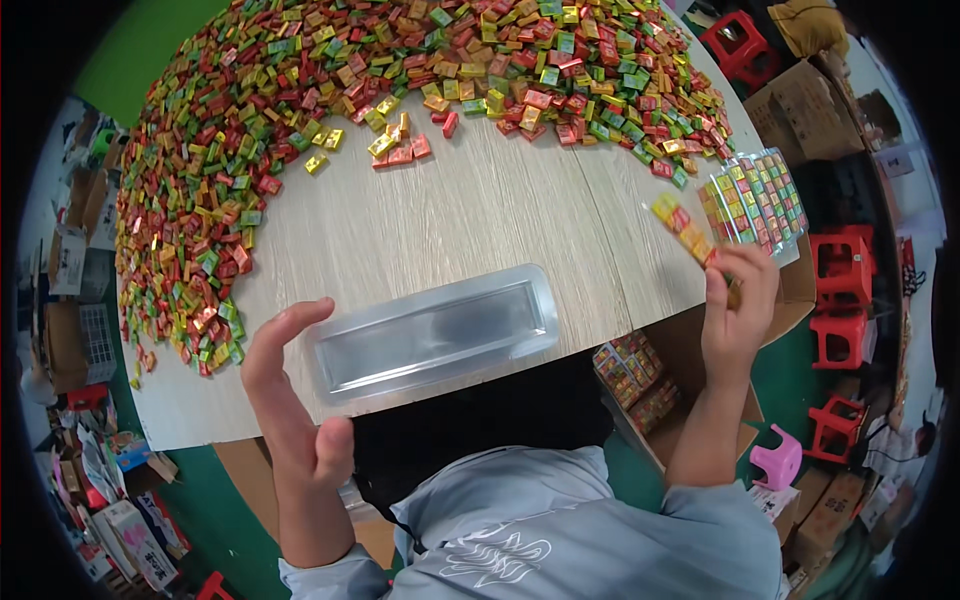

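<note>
A clear plastic tray lies on the table near its front edge, with nothing in it. By its left end is my left hand, thumb and fingers apart and holding nothing. My right hand pinches one end of a narrow strip pack of wrapped candies, yellow, red and orange, raised over the table's right side. Just beyond that hand sits a stack of filled clear packs showing rows of coloured candies. A large heap of small foil-wrapped candies in red, green, yellow and orange curves round the table's far and left sides.
Below the table's right edge stands an open cardboard box with filled candy packs inside. Red stools and a pink stool are on the floor at right. Boxes and clutter line the left.
</note>
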A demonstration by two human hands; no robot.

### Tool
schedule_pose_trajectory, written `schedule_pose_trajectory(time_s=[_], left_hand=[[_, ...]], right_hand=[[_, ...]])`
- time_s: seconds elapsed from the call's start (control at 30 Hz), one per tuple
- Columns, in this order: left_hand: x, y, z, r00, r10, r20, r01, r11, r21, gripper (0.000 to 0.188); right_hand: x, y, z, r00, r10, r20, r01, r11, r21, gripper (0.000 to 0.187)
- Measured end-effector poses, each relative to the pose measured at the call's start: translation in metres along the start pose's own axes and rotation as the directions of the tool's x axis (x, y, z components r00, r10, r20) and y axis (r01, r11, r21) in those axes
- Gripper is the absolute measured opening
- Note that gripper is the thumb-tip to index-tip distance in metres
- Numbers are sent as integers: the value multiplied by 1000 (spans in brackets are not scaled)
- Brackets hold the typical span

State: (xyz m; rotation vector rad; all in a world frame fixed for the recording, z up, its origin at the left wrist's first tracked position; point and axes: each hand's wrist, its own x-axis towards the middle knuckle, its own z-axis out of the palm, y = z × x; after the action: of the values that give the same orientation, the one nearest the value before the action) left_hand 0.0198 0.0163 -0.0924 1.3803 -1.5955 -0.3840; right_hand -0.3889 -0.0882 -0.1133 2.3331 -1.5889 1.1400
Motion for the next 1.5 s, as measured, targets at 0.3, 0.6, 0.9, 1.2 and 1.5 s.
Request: schedule_pose_trajectory(time_s=[0.3,0.6,0.9,1.2,1.5], left_hand=[[30,-36,-34,995,-22,-96,29,997,68,108],[120,-61,8,951,225,213,-299,842,448,35],[129,-106,39,916,147,373,-350,746,567,43],[131,-110,33,928,122,352,-316,760,568,44],[130,-109,3,905,93,416,-328,775,540,28]], right_hand=[[-35,20,-1,976,164,144,-96,916,-389,24],[-17,17,11,942,288,171,-162,837,-523,30],[59,-61,49,909,-256,329,251,966,58,25],[142,-102,182,769,-484,417,501,862,75,42],[138,-101,188,755,-492,434,419,871,257,37]])
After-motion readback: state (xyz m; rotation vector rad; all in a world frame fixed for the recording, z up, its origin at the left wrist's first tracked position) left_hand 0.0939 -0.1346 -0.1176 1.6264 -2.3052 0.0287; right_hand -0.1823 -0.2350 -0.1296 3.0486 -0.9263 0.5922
